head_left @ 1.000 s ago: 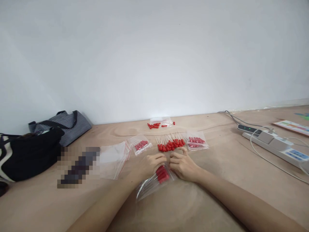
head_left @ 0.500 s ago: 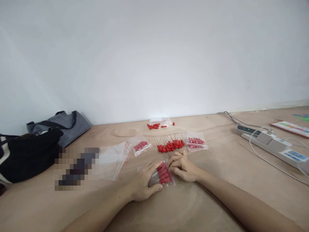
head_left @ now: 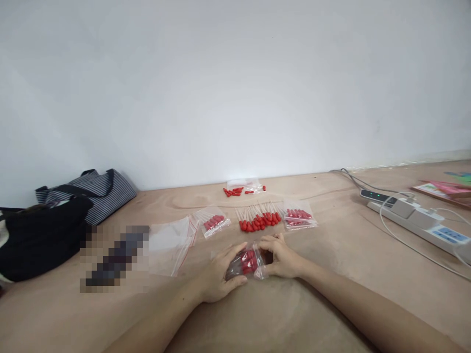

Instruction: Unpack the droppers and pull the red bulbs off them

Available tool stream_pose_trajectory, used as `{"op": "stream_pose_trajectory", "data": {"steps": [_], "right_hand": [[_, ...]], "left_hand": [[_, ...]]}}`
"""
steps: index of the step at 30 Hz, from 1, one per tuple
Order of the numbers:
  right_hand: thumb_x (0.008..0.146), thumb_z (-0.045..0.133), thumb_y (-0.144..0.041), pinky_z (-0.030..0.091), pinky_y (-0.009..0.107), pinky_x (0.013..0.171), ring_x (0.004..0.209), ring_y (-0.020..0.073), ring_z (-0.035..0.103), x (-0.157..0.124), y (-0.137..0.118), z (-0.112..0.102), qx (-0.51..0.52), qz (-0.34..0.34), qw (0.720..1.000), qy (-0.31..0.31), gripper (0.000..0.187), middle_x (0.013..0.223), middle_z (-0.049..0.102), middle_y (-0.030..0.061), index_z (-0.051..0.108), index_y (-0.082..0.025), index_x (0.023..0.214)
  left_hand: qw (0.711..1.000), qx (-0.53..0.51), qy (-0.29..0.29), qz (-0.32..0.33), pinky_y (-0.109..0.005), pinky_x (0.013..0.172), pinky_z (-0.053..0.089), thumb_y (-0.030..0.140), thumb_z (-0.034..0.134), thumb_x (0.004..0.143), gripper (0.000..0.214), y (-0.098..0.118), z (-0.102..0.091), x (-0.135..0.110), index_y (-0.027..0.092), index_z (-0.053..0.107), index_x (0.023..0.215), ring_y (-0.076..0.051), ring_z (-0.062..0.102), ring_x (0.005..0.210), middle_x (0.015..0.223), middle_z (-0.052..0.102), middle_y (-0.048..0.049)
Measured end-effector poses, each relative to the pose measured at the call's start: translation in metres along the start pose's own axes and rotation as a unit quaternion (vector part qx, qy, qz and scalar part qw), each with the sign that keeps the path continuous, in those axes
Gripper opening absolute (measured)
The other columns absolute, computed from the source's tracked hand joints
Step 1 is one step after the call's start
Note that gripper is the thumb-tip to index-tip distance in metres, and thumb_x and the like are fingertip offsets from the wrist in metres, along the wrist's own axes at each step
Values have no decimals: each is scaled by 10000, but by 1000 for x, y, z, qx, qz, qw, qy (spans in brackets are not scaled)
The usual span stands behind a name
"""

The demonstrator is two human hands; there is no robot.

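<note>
Between my hands lies a clear plastic bag [head_left: 248, 261] with several red-tipped sticks inside. My left hand [head_left: 219, 274] is around its left end, fingers and thumb gripping the sides. At its right end, my right hand [head_left: 280, 257] has curled fingers and thumb on the bag's edge. Just beyond, a row of loose red-tipped sticks [head_left: 259, 221] lies on the table. A filled bag [head_left: 213, 222] is left of that row and more filled bagging [head_left: 299, 215] sits on its right. Flat clear bags with red seal lines [head_left: 171, 245] lie left of my left hand.
Small red pieces [head_left: 233, 191] lie by a clear bag [head_left: 243, 184] near the wall. A white power strip [head_left: 419, 225] with cables is on the right. A striped bag [head_left: 106, 193] and a black bag [head_left: 47, 240] stand left, beside a pixelated dark object [head_left: 117, 257].
My right hand's fingers have opened out around the bag's right end. The bag is now bunched up, its red tips pressed closer together. A pink item has appeared at the far right.
</note>
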State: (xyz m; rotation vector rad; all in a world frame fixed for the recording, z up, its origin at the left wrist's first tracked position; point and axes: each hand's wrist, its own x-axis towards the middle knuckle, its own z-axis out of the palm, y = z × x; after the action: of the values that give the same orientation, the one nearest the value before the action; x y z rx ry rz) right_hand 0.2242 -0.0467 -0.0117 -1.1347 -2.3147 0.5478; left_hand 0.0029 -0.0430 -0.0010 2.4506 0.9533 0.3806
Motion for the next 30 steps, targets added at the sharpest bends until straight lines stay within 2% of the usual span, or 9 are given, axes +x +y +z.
{"op": "stream_pose_trajectory", "data": {"steps": [3,8,12,18,23,25,27,30], "right_hand": [[592,720,-348,257,293,745,782,149,517,-1,-1,2,-4,3,1000,18,362,848,583,-23,551,-210,881],[658,662,-319,255,308,775,854,166,519,-3,-5,3,-22,-31,999,7,402,925,593,-9,516,-254,1027],[667,654,-325,239,326,796,886,173,511,-3,-10,2,-39,-47,998,5,321,932,595,-7,537,-245,955],[651,629,-282,245,373,821,814,172,529,-3,-12,1,-43,-45,998,26,262,820,617,-10,540,-227,891],[584,629,-183,263,417,883,722,142,554,-3,1,-4,21,-43,998,39,249,716,612,-51,556,-209,821],[584,612,-147,346,374,827,666,123,550,-5,9,-9,66,-41,996,35,238,686,597,-54,555,-198,809],[603,596,-132,418,282,678,619,104,535,-7,17,-15,127,-28,991,24,217,691,577,-42,548,-185,808],[632,579,-111,416,213,556,607,89,518,-9,28,-25,174,-8,985,15,191,729,549,-23,548,-174,810]], "left_hand": [[1000,-2,10,13,-412,970,350,390,516,777,640,-1,1,0,259,222,1331,-237,412,1170,1315,416,-70],[1000,-7,19,12,-418,970,347,364,528,773,625,5,-3,-1,265,246,1321,-239,425,1157,1296,436,-67],[1000,-4,14,0,-417,977,343,353,543,765,625,9,-5,-1,245,267,1315,-238,414,1167,1301,431,-76],[1000,-8,10,8,-415,981,342,349,542,770,622,10,-7,-1,259,266,1320,-233,415,1170,1304,433,-68],[1000,-3,4,-5,-418,974,346,369,542,769,615,12,-8,0,267,281,1317,-236,412,1175,1310,429,-71],[1000,-2,3,-5,-418,977,341,378,541,768,610,13,-8,0,267,291,1313,-236,404,1183,1313,427,-70],[1000,0,3,-8,-418,974,344,380,541,767,605,14,-9,0,269,299,1310,-238,403,1186,1315,426,-67],[1000,13,-5,-20,-423,964,352,384,524,780,585,12,-11,-2,277,300,1310,-241,407,1184,1321,420,-67]]}}
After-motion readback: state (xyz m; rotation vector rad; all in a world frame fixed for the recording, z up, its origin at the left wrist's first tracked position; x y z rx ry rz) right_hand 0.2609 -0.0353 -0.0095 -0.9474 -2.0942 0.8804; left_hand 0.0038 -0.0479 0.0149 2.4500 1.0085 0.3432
